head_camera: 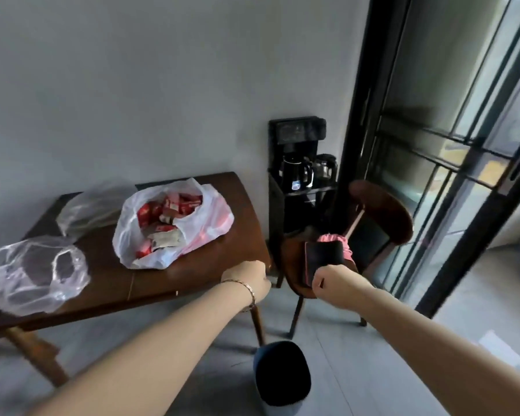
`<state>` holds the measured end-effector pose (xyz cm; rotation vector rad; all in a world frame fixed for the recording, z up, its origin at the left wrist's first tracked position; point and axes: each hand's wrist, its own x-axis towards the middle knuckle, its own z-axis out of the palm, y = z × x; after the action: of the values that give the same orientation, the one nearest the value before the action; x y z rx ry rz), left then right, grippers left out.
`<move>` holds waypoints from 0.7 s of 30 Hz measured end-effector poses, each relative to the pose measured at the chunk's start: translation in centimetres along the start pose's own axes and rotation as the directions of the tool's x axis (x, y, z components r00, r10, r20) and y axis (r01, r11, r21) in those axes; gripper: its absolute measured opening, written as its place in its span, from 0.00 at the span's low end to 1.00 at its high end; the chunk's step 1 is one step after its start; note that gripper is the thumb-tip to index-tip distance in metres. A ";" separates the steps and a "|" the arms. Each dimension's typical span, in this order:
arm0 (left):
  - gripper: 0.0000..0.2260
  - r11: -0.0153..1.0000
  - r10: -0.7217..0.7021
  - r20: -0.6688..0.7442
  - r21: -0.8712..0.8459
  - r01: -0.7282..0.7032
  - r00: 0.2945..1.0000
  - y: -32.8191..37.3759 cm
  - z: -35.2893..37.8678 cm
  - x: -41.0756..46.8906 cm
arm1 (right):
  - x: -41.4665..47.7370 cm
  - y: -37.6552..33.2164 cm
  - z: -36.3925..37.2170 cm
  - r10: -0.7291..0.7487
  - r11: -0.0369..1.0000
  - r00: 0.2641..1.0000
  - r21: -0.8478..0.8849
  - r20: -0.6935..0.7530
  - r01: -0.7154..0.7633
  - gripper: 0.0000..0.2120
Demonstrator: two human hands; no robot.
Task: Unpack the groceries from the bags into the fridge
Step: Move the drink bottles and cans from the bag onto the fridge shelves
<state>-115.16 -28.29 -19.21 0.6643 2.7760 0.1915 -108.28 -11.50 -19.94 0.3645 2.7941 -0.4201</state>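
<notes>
A white plastic bag [174,223] lies open on the dark wooden table [192,280], and several red packets [162,211] show inside it. Two clear plastic bags lie limp beside it, one at the front left [36,271] and one further back [93,205]. My left hand [248,280] hovers over the table's near right corner with its fingers curled under, holding nothing that I can see. My right hand [332,282] is a closed fist in front of the chair and holds nothing. No fridge is in view.
A wooden chair [382,214] to the right of the table carries a black and pink item [327,253]. A black stand with a kettle [296,172] is against the wall. A dark bin [281,373] sits on the floor below my arms. Glass doors [451,145] run along the right.
</notes>
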 end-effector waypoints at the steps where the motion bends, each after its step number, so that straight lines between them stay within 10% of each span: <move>1: 0.11 0.999 -0.035 -0.003 -0.006 0.035 0.999 -1.4 -0.3 0.9 | 2.1 -1.1 0.0 -0.029 0.999 0.999 -0.018 0.022 0.030 0.06; 21: 0.12 0.893 -0.409 -0.042 -0.223 0.391 0.911 -28.3 -5.2 18.5 | 33.5 -25.1 1.0 -0.439 0.892 0.881 -0.036 0.173 0.451 0.12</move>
<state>-144.53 -45.11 -24.14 0.0233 2.8462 0.4263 -146.33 -28.27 -25.37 -0.3299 2.7060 -0.4175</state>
